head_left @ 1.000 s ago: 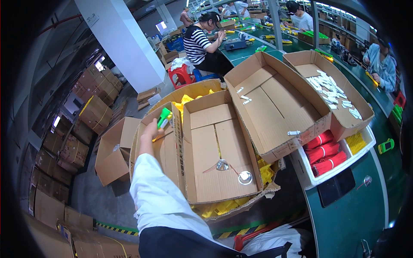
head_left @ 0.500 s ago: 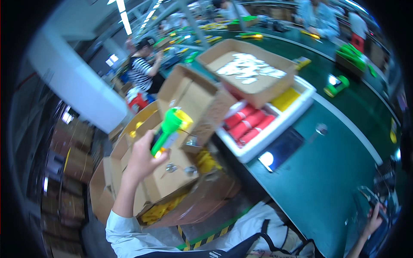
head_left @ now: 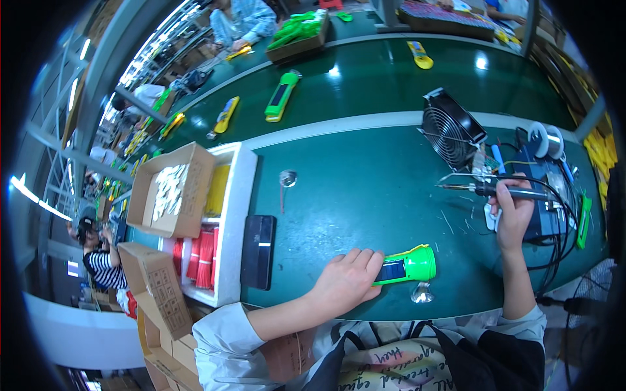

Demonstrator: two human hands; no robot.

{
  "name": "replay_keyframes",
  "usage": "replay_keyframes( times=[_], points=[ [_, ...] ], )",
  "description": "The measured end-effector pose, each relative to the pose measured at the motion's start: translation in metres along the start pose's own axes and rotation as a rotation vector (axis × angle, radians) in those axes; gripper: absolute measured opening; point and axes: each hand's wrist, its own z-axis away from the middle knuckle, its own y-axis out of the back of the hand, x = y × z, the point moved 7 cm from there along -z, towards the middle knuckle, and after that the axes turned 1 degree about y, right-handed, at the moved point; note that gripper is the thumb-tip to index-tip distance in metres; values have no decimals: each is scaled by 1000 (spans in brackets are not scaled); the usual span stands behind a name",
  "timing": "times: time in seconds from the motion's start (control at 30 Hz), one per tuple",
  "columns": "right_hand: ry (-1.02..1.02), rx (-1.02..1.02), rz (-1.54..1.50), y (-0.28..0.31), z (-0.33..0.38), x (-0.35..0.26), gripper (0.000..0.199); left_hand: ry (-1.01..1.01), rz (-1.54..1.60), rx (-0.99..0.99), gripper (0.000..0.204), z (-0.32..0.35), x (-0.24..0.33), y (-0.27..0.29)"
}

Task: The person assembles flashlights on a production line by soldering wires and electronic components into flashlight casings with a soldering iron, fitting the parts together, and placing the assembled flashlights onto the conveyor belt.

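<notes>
One slip could be causing burns, imo: left hand (head_left: 349, 275) gripping green flashlight (head_left: 407, 266), lower centre; right hand (head_left: 514, 212) holding soldering iron (head_left: 484, 189).

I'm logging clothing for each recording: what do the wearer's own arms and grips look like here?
The left grip and right grip are bare, ungloved hands. The left sleeve and right sleeve are pale grey, loose and wrinkled, ending well short of the wrists, with no markings visible.

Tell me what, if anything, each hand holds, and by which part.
Left hand: the green flashlight, by the end opposite its wide head. Right hand: the soldering iron, by its handle.
</notes>
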Motion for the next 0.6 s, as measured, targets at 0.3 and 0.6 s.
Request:
replay_keyframes(
  times=[0.3,0.6],
  points=[
    [-49,-22,-24,-2,2,7,21,57,353,-46,44,-7,-21,7],
    [-50,-24,-4,-1,2,7,21,31,577,-211,23,-37,-61,-9]
  ],
)
